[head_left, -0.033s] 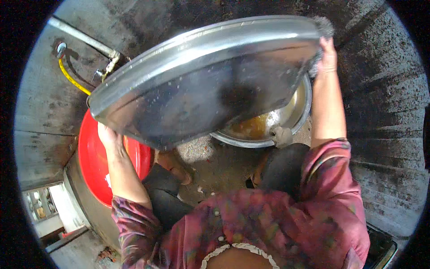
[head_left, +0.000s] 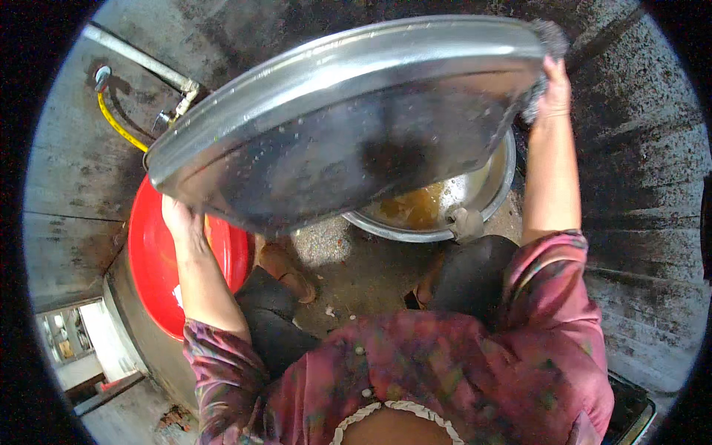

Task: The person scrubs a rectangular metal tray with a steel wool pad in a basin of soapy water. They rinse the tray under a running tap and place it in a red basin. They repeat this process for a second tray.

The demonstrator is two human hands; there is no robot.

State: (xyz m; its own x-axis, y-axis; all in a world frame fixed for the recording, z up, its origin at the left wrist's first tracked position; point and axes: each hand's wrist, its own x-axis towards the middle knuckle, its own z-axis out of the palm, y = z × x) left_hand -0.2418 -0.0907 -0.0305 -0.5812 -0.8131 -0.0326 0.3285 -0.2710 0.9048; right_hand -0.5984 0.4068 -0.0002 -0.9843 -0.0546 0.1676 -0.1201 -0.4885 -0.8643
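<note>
Here my left hand [head_left: 182,222] grips the tray [head_left: 348,126] by its lower edge, fingers curled under, above the red tub [head_left: 159,274]. Farther off, my right hand [head_left: 555,93] clamps a scrubber [head_left: 545,52] against its top rim, tilting it over the bowl [head_left: 445,208], probably to drain.

Single view only, from a head-worn fisheye camera looking steeply down over the person's chest. It sits close to the work: a large steel tray [head_left: 348,126] fills the upper middle of the frame, with the left hand [head_left: 182,222] at its near-left edge and the right hand [head_left: 555,89] at its far-right edge. Concrete floor [head_left: 356,274] lies below. Straight edges bend toward the dark circular rim.
</note>
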